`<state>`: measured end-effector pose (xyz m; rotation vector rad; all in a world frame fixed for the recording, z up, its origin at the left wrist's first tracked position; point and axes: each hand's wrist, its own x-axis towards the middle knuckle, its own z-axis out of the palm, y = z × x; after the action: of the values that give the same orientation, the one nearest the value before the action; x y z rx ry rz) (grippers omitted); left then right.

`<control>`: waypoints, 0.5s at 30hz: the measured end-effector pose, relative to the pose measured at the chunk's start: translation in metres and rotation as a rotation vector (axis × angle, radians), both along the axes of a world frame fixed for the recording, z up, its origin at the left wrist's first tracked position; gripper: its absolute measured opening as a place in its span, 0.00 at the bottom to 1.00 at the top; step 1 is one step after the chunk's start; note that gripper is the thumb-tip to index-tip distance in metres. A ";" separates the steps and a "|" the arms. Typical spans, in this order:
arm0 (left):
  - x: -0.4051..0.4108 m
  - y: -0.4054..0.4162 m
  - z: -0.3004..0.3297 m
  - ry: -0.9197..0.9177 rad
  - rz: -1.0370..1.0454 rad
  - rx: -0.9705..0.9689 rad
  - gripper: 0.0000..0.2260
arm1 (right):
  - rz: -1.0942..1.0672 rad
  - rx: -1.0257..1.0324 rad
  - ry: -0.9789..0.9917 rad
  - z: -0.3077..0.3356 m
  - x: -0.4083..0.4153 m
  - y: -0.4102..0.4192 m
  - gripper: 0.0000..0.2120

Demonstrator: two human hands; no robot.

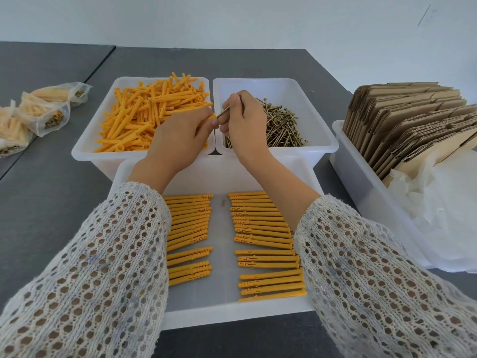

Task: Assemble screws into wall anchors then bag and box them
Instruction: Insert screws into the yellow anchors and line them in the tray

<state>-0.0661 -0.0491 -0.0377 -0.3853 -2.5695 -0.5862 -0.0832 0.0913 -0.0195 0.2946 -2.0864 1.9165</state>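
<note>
Tabletop grey | wall white | left grip pinches anchor | right grip pinches screw

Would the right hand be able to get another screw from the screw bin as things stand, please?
Probably yes: the right hand hovers directly over the open screw bin, nothing covering the pile, but it holds a screw that must go first.

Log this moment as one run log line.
step: inserting screw into anchor | left hand: holds anchor | right hand: pinches screw
</note>
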 end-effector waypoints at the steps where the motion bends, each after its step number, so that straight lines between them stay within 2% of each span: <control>1: 0.000 0.001 0.000 -0.002 -0.005 -0.003 0.14 | 0.009 0.009 -0.005 0.000 0.000 0.000 0.13; 7: 0.002 0.001 0.001 0.025 0.002 -0.007 0.13 | 0.021 -0.008 -0.013 0.002 0.001 0.000 0.13; 15: 0.001 0.000 -0.001 0.021 0.028 0.016 0.16 | -0.104 -0.142 -0.060 0.005 -0.006 0.007 0.16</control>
<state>-0.0651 -0.0488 -0.0384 -0.3482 -2.5446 -0.5891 -0.0895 0.0984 -0.0150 0.0971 -1.9480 2.0211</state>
